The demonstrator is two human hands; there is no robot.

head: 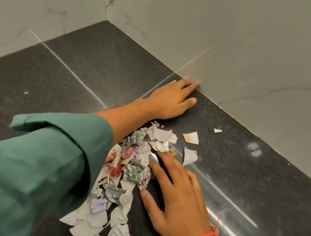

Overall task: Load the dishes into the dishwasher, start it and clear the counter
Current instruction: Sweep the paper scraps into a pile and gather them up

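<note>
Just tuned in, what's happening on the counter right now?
A person is gathering torn paper scraps on the dark counter. The left hand, sleeve in green, lies flat near the wall; the right hand lies flat beside the pile. A few loose scraps lie apart from the pile. No dishes or dishwasher in view.

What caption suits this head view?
Both hands, left and right, lie flat on the dark stone counter, flanking a pile of torn paper scraps.
</note>
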